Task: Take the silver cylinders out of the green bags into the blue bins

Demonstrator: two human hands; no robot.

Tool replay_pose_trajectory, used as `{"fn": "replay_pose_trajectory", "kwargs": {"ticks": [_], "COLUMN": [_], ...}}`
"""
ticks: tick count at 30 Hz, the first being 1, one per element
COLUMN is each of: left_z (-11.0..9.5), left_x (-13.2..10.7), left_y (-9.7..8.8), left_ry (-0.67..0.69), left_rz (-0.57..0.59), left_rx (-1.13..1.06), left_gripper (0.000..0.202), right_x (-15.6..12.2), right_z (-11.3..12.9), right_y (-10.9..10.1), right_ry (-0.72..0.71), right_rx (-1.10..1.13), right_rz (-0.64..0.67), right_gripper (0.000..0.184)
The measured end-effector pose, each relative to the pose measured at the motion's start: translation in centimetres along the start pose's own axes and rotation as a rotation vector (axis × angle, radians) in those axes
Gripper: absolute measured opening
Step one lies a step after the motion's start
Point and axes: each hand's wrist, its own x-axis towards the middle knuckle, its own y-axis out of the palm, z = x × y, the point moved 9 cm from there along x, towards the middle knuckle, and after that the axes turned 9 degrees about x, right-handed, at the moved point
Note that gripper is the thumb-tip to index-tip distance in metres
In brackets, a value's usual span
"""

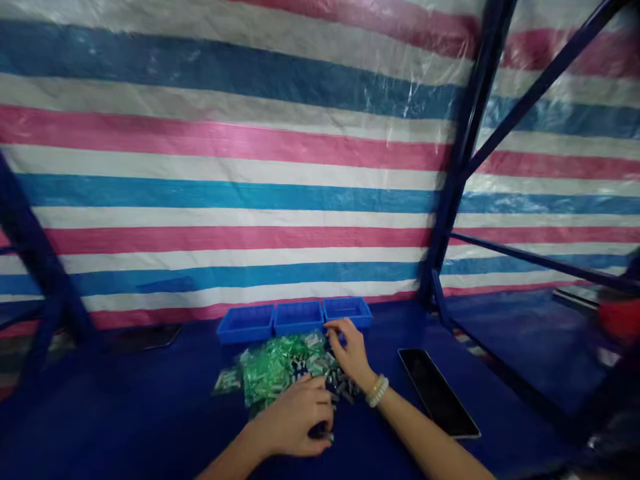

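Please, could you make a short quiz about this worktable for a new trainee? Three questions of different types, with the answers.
1. How many blue trays stand in the row by the striped tarp? A two, B three, C five.
2. True or false: the phone lies left of the green pile.
3. Which hand wears the bead bracelet?
Key: 1 B. 2 false: it lies to the right. 3 the right hand.

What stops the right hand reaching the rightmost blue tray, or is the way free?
Probably yes, free. The right hand is just in front of the rightmost blue tray, fingertips near its front wall, nothing between them. The green pile lies beside it; the phone lies off to the right.
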Motion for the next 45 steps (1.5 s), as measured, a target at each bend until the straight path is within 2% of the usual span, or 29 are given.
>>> {"fn": "replay_pose_trajectory", "kwargs": {"ticks": [4, 6, 8, 11, 15, 18, 21, 24, 27, 30, 33, 36, 39, 45], "left_z": [3.3, 5.6, 7.1, 7.7, 7.5, 8.1, 8.8, 9.1, 9.3, 8.7, 7.3, 6.4, 6.7, 7.3], "left_x": [0.1, -0.6, -1.6, -2.8, -3.9, -4.2, -3.3, -3.0, -4.0, -4.8, -4.2, -3.8, -4.0, -4.4], "left_y": [-3.3, -5.2, -6.5, -6.7, -6.1, -5.0, -2.6, -0.9, -1.5, -3.1, -4.1, -4.1, -4.0, -5.0], "left_ry": [-0.166, -0.296, -0.369, -0.382, -0.429, -0.509, -0.554, -0.597, -0.656, -0.634, -0.51, -0.43, -0.443, -0.473], "left_rz": [-0.224, -0.425, -0.615, -0.758, -0.849, -0.865, -0.763, -0.726, -0.839, -0.933, -0.886, -0.825, -0.822, -0.861], "left_rx": [-0.034, -0.044, -0.043, -0.056, -0.114, -0.272, -0.584, -0.817, -0.817, -0.678, -0.519, -0.399, -0.375, -0.35], "left_gripper": [0.006, 0.002, 0.002, 0.005, 0.003, 0.004, 0.01, 0.015, 0.017, 0.016, 0.014, 0.018, 0.02, 0.019], "right_x": [-0.4, -0.9, -1.4, -2.1, -2.4, -1.9, -1.8, -2.0, -1.8, -1.8, -2.2, -2.5, -1.6, 3.7], "right_z": [-1.1, -1.6, -1.6, -0.7, 0.2, 1.9, 4.3, 5.0, 3.6, 0.9, -0.9, -1.3, -1.7, -4.4], "right_y": [0.3, 1.0, 2.1, 3.7, 4.1, 2.8, 2.0, 1.9, 1.8, 2.0, 3.2, 4.0, 3.0, -2.9], "right_ry": [0.152, 0.276, 0.368, 0.423, 0.399, 0.207, -0.031, -0.119, -0.032, 0.176, 0.343, 0.39, 0.348, 0.178], "right_rx": [0.146, 0.309, 0.467, 0.599, 0.56, 0.395, 0.237, 0.193, 0.203, 0.333, 0.588, 0.741, 0.638, 0.097], "right_rz": [-0.002, 0.027, 0.077, 0.156, 0.181, 0.139, 0.151, 0.165, 0.136, 0.084, 0.084, 0.103, 0.081, -0.101], "right_gripper": [0.021, 0.023, 0.024, 0.024, 0.018, 0.013, 0.011, 0.011, 0.012, 0.016, 0.019, 0.02, 0.017, 0.029]}}
